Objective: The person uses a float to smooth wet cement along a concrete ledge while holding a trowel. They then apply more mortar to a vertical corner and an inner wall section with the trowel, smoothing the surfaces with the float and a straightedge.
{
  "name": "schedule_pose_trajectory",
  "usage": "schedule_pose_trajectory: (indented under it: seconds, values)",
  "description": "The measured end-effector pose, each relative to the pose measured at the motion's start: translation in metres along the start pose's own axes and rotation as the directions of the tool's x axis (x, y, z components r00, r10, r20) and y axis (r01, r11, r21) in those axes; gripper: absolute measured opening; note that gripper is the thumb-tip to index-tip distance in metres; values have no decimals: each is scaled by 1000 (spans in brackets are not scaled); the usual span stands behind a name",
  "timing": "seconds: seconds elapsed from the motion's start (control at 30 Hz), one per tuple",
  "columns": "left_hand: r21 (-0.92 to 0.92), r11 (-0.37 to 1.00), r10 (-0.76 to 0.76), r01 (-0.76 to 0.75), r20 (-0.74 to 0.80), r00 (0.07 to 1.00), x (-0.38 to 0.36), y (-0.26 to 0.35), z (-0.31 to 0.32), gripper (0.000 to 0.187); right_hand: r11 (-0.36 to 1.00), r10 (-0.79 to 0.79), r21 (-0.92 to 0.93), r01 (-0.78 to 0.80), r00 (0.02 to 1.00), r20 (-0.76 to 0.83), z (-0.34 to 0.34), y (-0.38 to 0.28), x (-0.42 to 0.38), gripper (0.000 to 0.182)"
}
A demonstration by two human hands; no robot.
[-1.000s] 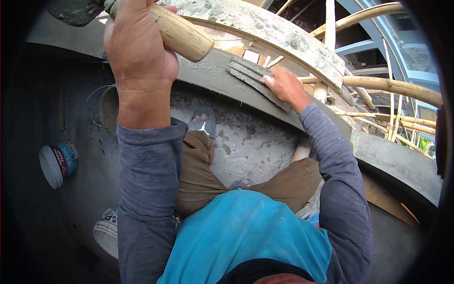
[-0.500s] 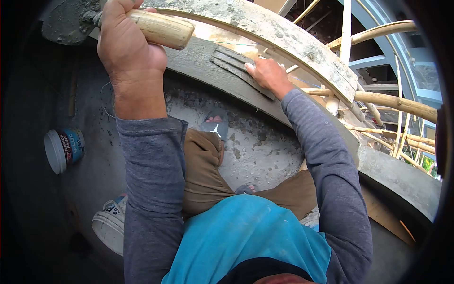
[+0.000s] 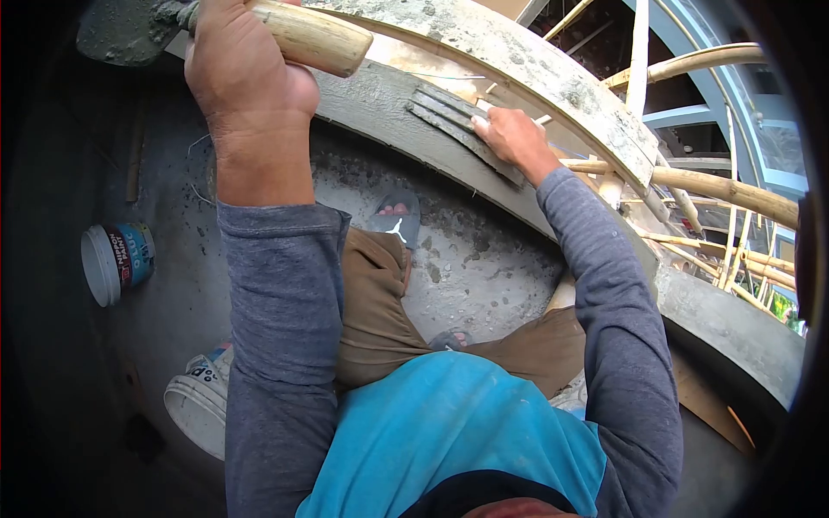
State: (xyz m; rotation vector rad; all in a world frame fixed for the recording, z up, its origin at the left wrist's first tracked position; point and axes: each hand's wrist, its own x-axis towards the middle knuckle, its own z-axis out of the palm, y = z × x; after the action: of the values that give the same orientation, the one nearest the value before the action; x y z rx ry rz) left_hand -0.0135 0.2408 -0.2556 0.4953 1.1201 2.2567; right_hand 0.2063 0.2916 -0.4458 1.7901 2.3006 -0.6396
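Two tools are in hand above a curved concrete ledge (image 3: pixel 380 104) whose grey face looks wet and soft, so it would likely mark under any heavy press. The larger tool, a trowel (image 3: pixel 121 33) at the upper left edge of the view, carries a lump of wet mortar on its blade and is probably nose-heavy; the left hand (image 3: pixel 246 73) is wrapped tight around its smooth, pale wooden handle (image 3: pixel 315 39), which seems the sound place to take it. The smaller tool, a flat grooved float (image 3: pixel 458 129), lies against the ledge's sloping face; it looks stiff and light, slick with cement, and the right hand (image 3: pixel 514 138) presses on its far end with fingers laid along the edge, thumb hidden. Below the ledge, on the rough floor, a small tub (image 3: pixel 117 259) lies on its side at the left; its label seems to read "NIPPON PAINT", though the letters are small. A dark sandal (image 3: pixel 395 220) bears a white jumping-figure logo. A white shoe (image 3: pixel 199 406) at the lower left shows letters too partial to read.
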Motion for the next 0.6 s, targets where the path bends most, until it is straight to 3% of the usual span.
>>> schedule_pose_trajectory:
  seconds: [0.07,0.13,0.17,0.23,0.33,0.4,0.43,0.47,0.53,0.6]
  values:
    - [31,999,-10,11,-42,999,15,0,-7,11,1000,15,2,-14,999,-41,1,28,-25,43]
    - [-73,930,-326,359,286,901,70,-8,-43,12,998,60,-28,-63,995,-81,1,54,-52,45]
    - [-76,931,-323,357,283,903,53,-7,-34,12,994,107,0,-108,990,-95,3,69,-66,46]
    - [-85,996,14,-5,111,994,1,-4,-8,12,989,146,23,-144,985,-97,12,86,-87,47]
    - [-57,998,2,3,91,996,0,-8,-6,12,960,236,188,-209,962,-136,40,99,-98,47]
    - [-88,996,19,-4,172,985,-7,-11,-7,12,847,195,505,-167,981,-2,70,101,-81,42]
    - [-116,993,35,-7,239,970,-10,-11,-7,13,665,221,694,-276,960,170,44,61,-85,37]
    - [-115,993,35,-7,245,969,-3,-9,-9,13,633,181,728,-265,964,193,41,42,-76,33]
    - [73,991,-123,111,174,977,11,-6,-8,16,594,84,768,-239,968,237,41,6,-51,33]
    - [71,991,-122,113,123,985,0,-4,3,17,440,-13,863,-248,959,282,46,-33,-24,35]
